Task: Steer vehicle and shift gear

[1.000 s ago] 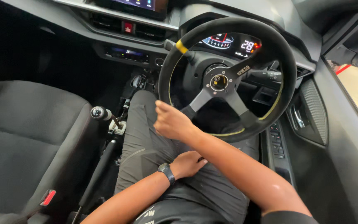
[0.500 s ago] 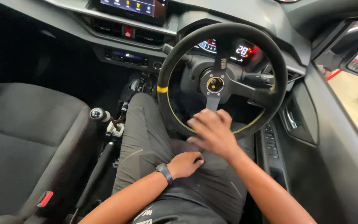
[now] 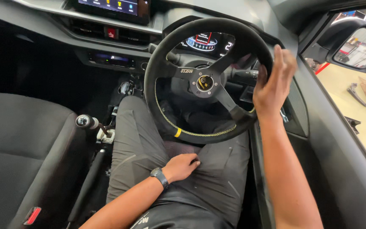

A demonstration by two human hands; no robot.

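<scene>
The right hand lay flat against the right side of the black steering wheel, palm pressed to the rim and fingers stretched upward along it, open rather than curled; whether the thumb hooked behind the rim could not be told. The wheel stood turned well off centre: its yellow stripe sat at the bottom left of the rim, far below and to the left of that hand. One spoke ran from the hub down and rightward to meet the rim just below the heel of the hand, another reached leftward from the hub, and a third rose toward the top right, close to the fingers. The wheel's face tilted toward the person, above the lap.

The left hand, a dark watch on its wrist, rested loosely curled on the thigh of the dark trousers, holding nothing, well below the wheel's lower rim. To the left of that hand stood the gear lever, its knob leaning left, with the empty passenger seat beyond it. Behind the wheel glowed the instrument cluster, and a screen sat up to its left. Right of the pressing hand were the door and side mirror.
</scene>
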